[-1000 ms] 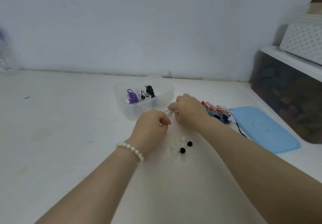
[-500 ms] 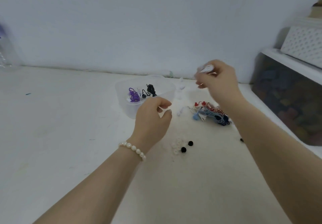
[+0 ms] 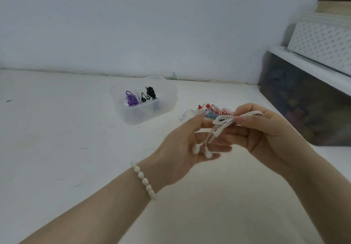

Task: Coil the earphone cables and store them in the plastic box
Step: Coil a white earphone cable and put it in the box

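A white earphone cable (image 3: 226, 121) is bunched in loops between both hands, held above the table. My right hand (image 3: 266, 129) pinches the loops between thumb and fingers. My left hand (image 3: 182, 143) has its fingers spread under the cable, and the two white earbuds (image 3: 201, 151) dangle in front of its palm. The clear plastic box (image 3: 165, 101) stands on the table beyond my left hand, holding a purple coil (image 3: 131, 99) and a black coil (image 3: 151, 92). A tangle of red, white and blue earphones (image 3: 212, 110) lies right of the box, partly behind my fingers.
A dark translucent storage bin (image 3: 303, 107) with a white lid stands at the right, with a white perforated basket (image 3: 321, 42) on top. The white wall runs close behind the box. A pearl bracelet (image 3: 144, 180) sits on my left wrist.
My right hand lifted the white cable high off the table, then came back down to meet my left hand. The cable is now gathered in loops between both hands.
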Available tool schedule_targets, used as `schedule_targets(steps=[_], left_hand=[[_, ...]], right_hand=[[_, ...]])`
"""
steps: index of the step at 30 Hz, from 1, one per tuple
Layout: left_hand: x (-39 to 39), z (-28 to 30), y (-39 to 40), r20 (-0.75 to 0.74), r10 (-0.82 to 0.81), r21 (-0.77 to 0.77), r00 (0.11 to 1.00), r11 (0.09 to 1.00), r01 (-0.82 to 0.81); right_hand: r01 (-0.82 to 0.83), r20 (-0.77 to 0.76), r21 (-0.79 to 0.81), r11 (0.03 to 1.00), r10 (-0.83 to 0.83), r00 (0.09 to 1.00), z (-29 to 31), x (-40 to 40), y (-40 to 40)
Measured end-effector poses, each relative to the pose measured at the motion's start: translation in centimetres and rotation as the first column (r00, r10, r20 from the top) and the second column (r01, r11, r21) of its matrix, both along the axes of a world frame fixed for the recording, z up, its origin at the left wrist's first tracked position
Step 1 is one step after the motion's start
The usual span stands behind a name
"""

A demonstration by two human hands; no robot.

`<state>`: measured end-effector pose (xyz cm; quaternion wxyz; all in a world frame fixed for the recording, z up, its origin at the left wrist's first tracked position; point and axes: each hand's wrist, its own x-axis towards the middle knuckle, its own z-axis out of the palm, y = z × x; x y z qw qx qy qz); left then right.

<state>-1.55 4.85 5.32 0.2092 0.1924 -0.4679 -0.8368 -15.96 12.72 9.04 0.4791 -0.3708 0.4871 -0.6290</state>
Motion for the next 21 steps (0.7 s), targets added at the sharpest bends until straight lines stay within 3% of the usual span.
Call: schedule_targets(steps=[3,6,10,15,19,21], left_hand=[[-0.1,0.1,0.9,-0.029,-0.103,0.151,0.994,0.983,0.106],[-0.2,-0.1,1.0,-0.015,-0.089,0.211,0.996,0.973,0.09],[-0.5,-0.8,0.8,0.051,-0.043,0.211,0.998,0.977,0.031],[-0.7,-1.1,1.1,0.142,-0.099,0.22,0.985,0.973,0.066],[-0.9,-1.4,1.4,0.211,-0.126,0.24,0.969,0.968,0.073],[-1.0,-1.6,1.6,0.218,-0.137,0.273,0.966,0.959,0.075]], right_hand=[[0.058,0.023,0.009,0.998,-0.058,0.998,-1.1,-1.2,0.2],[0.057,-0.016,0.03,0.998,-0.056,0.998,-1.9,-2.3,0.4],[-0.002,-0.2,0.141,0.99,0.031,0.979,-1.8,-4.2,1.4],[0.013,-0.599,0.341,0.94,0.207,0.773,-1.9,-5.1,2.0],[-0.027,-0.639,0.492,0.87,0.382,0.668,-2.1,-4.4,2.2],[-0.01,-0.682,0.485,0.874,0.386,0.621,-2.4,-3.9,2.1]])
